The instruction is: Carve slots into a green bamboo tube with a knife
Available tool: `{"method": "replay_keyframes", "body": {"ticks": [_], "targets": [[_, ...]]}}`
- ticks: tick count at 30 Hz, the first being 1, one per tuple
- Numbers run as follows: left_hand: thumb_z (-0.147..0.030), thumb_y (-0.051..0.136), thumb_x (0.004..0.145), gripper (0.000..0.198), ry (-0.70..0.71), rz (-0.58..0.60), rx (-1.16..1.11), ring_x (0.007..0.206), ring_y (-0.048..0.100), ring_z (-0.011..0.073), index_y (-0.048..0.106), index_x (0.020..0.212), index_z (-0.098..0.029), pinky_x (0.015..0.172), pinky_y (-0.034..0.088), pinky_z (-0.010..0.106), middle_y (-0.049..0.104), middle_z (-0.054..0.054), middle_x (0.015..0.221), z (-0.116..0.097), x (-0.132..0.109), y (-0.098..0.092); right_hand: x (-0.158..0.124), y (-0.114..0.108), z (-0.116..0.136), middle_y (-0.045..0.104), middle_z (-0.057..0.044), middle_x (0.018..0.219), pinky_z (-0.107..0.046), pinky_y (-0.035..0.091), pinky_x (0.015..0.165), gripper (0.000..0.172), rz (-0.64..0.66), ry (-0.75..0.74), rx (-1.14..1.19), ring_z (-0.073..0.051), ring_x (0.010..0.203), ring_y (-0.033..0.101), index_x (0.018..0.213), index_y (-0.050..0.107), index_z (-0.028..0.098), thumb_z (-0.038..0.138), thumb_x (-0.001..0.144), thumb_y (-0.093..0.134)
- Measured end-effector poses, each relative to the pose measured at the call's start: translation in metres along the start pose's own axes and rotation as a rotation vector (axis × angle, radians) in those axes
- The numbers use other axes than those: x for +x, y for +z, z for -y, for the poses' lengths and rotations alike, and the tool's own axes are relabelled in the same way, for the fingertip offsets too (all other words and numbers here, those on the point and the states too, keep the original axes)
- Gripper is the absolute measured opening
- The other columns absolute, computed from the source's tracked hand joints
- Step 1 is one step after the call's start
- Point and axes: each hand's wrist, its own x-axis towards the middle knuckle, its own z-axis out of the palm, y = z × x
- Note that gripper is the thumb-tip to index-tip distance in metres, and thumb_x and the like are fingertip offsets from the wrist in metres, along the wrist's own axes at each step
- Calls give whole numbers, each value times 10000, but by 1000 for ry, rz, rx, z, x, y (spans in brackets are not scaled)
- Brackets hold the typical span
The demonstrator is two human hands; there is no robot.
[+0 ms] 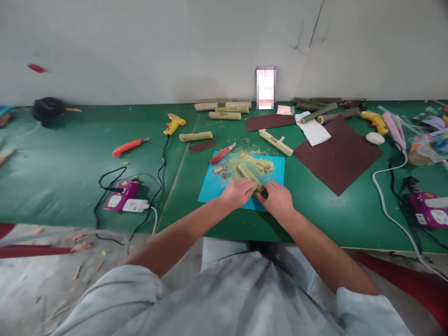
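The bamboo piece point(249, 172) is located above the blue sheet point(207, 192) on the green worktop point(315, 219). It slants from the far left to the near right, its near end running in between the two hands. Whether its underside touches the sheet cannot be determined.

Left grip point(239, 192): closed, fingers bent onto the left side of the bamboo piece towards its near end. The far portion projects forward, clear of the fingers.

Right grip point(278, 198): positioned at the near end, just right of the left grip, fingers curled inward. A dark patch shows between these fingers and the bamboo piece; its nature, the degree of closure and what is held cannot be determined.

Surroundings: pale dust point(235, 164) and chips point(220, 169) lie on the sheet around the far portion. A red-handled knife point(223, 153) rests at the sheet's far left corner. A notched bamboo length point(276, 142) lies beyond the far right corner.
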Motion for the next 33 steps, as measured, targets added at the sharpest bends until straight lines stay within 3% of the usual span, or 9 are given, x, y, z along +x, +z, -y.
{"method": "replay_keyframes", "body": {"ticks": [3,7,10,16,23,27,31,33], "targets": [[-324,386,1053,352,55,53,-3,754,634,162,698,1028,-164,670,510,266,656,58,783,4,2,-2,0,-1,1,686,-69,864,-305,359,682,212,4,-12,2,-185,779,603,861,660,181,379,909,597],[-316,370,1049,381,-12,-19,37,739,616,164,694,922,-160,670,502,276,651,63,775,3,5,-5,0,-2,1,689,-78,878,-307,364,673,252,12,17,-9,-192,775,606,889,665,172,418,898,610],[-320,404,1036,372,13,28,5,730,607,156,682,837,-173,667,496,262,643,52,757,-3,4,-3,1,-2,2,690,-64,872,-296,368,678,200,22,3,-3,-181,779,609,875,662,182,379,885,626],[-301,411,1033,344,-72,-12,-7,753,614,162,690,882,-169,687,497,270,654,63,785,-7,5,2,0,0,0,689,-66,869,-303,369,678,247,14,15,-8,-187,778,611,863,660,187,421,908,595],[-316,388,1040,367,-142,-88,4,761,613,168,702,940,-155,699,494,279,655,74,797,9,3,1,0,1,1,693,-78,890,-312,373,673,295,9,31,-27,-197,779,615,900,667,180,467,906,597],[-359,464,1006,297,-81,1,-9,782,627,160,719,981,-208,724,511,262,674,40,808,14,5,1,0,0,1,695,-68,875,-306,374,674,260,12,28,-23,-188,770,619,875,667,189,431,918,580],[-294,345,1039,415,-204,-75,67,761,610,183,694,862,-155,713,504,302,645,79,771,22,10,-2,0,-1,1,702,-74,902,-306,380,679,311,3,43,-22,-200,798,630,907,674,185,486,904,595],[-324,409,1021,357,-163,-41,62,803,626,179,703,886,-173,746,512,291,667,69,806,23,10,-1,0,-2,1,702,-69,898,-302,375,672,301,11,47,-26,-196,792,631,896,671,189,479,908,592]]}}
